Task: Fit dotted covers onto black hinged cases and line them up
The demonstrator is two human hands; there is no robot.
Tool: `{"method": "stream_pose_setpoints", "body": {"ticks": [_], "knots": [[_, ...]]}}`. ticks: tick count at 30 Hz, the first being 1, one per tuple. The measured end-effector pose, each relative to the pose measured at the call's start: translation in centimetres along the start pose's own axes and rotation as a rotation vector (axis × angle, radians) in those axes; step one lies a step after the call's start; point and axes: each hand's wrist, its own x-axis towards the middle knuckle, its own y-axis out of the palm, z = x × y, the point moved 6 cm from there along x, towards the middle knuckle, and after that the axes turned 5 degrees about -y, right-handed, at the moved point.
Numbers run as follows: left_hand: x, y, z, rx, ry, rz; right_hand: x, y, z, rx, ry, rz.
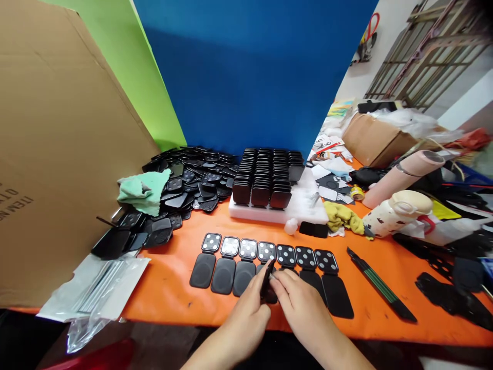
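1. The left hand (pixel 246 313) and right hand (pixel 304 303) meet at the near edge of the orange surface (pixel 173 298), their fingers (pixel 259 288) pinching one black flip case (pixel 267 281) between them.
2. The case is glossy black, stood on edge and half open.
3. Just beyond the fingers lies a row of open cases (pixel 269 262), each with a dotted square lid.
4. Farther beyond stand stacked black cases (pixel 265 177) on a white tray (pixel 304 208).

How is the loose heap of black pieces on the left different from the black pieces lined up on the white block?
The loose heap lies jumbled on the orange table, pieces flat and overlapping at all angles; the pieces on the white foam block stand on edge in the neat rows. A green cloth rests on the heap; nothing covers the rows. Both are black, rounded and roughly square.
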Motion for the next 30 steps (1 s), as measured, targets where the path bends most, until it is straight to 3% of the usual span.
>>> {"method": "stream_pose_setpoints", "body": {"ticks": [3,5,9,15,19,24,30], "knots": [[-0.9,0.0,0.1,0.241,0.037,0.007,0.0,-0.3,0.8,-0.140,-0.037,0.074],[-1.3,0.0,0.2,0.289,0.028,0.024,-0.1,-0.6,1.3,-0.092,-0.071,0.133],[-1.9,0.2,0.7,0.281,0.023,0.003,-0.6,-0.6,1.6,0.095,-0.062,0.211],[-2.7,0.9,2.3,0.249,-0.001,0.008,-1.6,1.5,0.5,0.196,0.016,0.162],[-2.6,1.3,2.7,0.087,-0.042,0.033,-2.1,2.2,0.6,0.260,0.005,0.116],[-1.9,1.5,2.8,-0.135,-0.130,0.028,-1.8,1.5,1.4,0.145,-0.022,0.128],[-2.2,0.9,2.0,0.066,-0.090,-0.027,-1.8,1.6,1.8,-0.036,-0.070,0.211]]}}
